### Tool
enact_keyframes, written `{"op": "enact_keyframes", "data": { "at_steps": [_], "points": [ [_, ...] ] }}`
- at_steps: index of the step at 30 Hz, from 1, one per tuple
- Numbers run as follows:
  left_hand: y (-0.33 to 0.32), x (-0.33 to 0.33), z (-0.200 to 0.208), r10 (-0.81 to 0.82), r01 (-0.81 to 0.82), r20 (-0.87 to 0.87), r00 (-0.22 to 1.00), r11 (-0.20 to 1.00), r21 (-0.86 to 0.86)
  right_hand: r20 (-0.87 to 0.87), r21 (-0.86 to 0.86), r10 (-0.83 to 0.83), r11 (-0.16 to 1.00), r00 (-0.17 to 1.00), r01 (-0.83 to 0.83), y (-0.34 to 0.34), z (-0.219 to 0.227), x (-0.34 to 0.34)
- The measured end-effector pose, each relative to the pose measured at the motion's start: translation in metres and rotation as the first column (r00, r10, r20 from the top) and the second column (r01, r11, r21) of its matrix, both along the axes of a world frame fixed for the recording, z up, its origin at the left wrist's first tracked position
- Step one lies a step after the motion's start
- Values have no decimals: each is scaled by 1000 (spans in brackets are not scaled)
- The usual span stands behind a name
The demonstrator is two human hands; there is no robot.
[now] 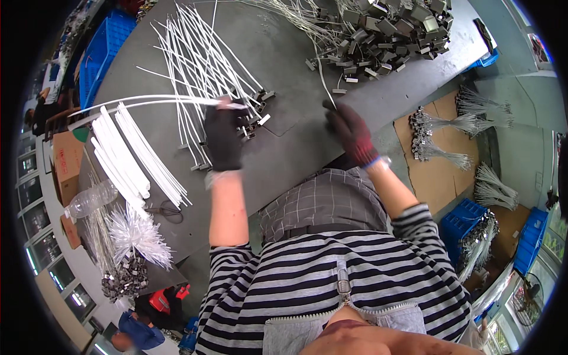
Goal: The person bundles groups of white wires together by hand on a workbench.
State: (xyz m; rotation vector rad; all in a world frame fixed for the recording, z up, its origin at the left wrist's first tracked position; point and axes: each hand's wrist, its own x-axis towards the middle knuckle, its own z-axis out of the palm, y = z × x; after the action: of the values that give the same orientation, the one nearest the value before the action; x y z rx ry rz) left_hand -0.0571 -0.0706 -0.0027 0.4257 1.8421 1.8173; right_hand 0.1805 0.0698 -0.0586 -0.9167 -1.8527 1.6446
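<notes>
The left hand point(225, 142) grips long tubes point(177, 98); the right hand point(350, 129) pinches a wire point(323, 81) at 1 o'clock. The white-sleeved bunch point(198, 68) at 11 o'clock looks done; the big heap point(393, 35) at 1 o'clock and spare tubes point(121, 157) at 9 seem left.

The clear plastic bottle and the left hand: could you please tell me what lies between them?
In the head view, two groups of white tubes lie between them, with some white wires nearer the left hand.
</notes>
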Motion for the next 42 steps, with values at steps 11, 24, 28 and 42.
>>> {"op": "enact_keyframes", "data": {
  "at_steps": [11,24,28,42],
  "points": [
    [132,159,-69,-206,97,705,678,977,192,501,-660,44,665,864,349,-52,-19,274],
    [81,92,42,-30,45,-50,998,940,337,745,-348,-86,796,662,495,-96,-60,306],
    [75,71,38,-210,202,18,978,959,200,659,-326,-71,870,749,369,-63,-28,268],
    [57,106,5,-627,594,109,771,771,230,376,-535,179,843,909,56,-22,48,126]
  ]
}}
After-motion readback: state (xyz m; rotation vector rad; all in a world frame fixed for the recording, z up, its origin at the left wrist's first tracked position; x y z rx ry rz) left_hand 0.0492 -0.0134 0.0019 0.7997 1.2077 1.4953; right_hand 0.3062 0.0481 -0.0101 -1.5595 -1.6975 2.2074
